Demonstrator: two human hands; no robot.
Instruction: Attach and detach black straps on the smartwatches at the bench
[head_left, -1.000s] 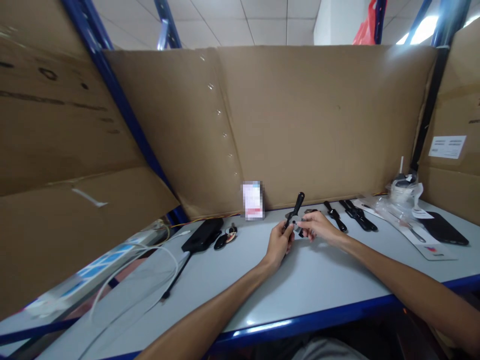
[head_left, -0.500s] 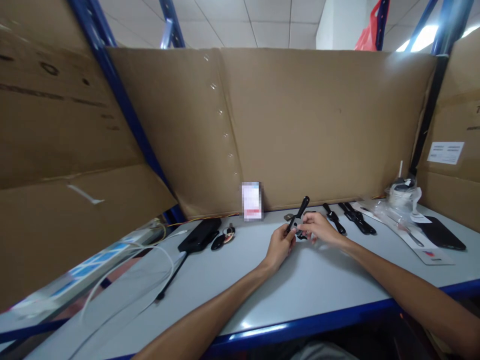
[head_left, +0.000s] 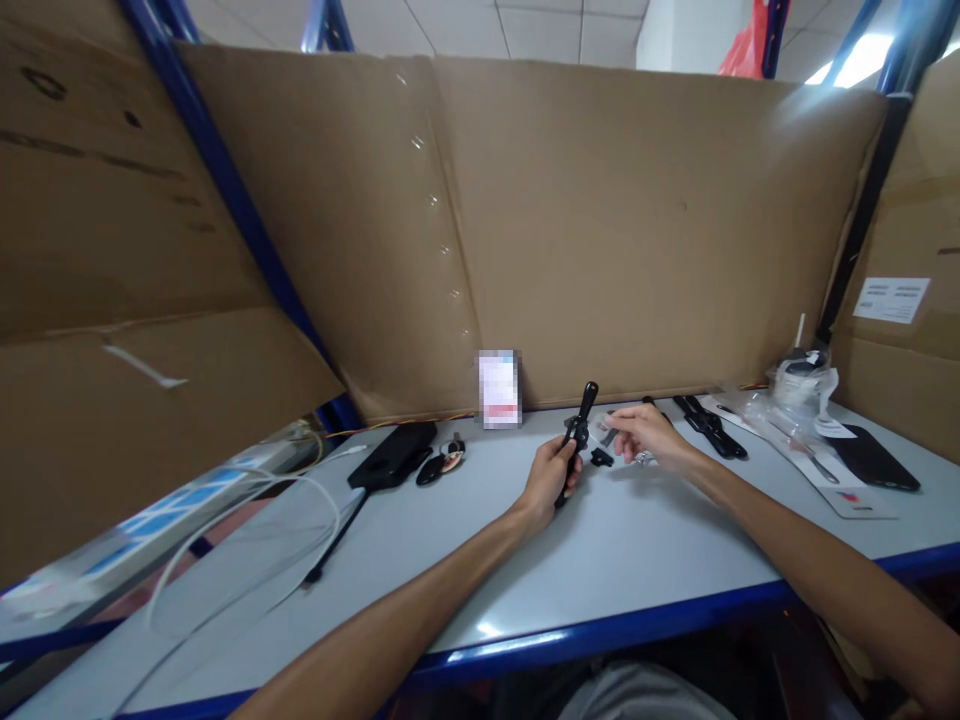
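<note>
Glossy black elongated tool point(head_left: 589, 402) clasped, tilted, in left-hand grip point(head_left: 550, 474). Thin grey flat piece point(head_left: 608, 437) pinched by right-hand grip point(head_left: 651, 434); small black irregular piece point(head_left: 601, 457) seen between both.

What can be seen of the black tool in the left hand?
The black tool looks glossy, like plastic or painted metal. It has a rounded upper end and a wider middle, whose details are too small to read. The left hand grips its lower part; it tilts, top leaning right, lower end showing below.
</note>
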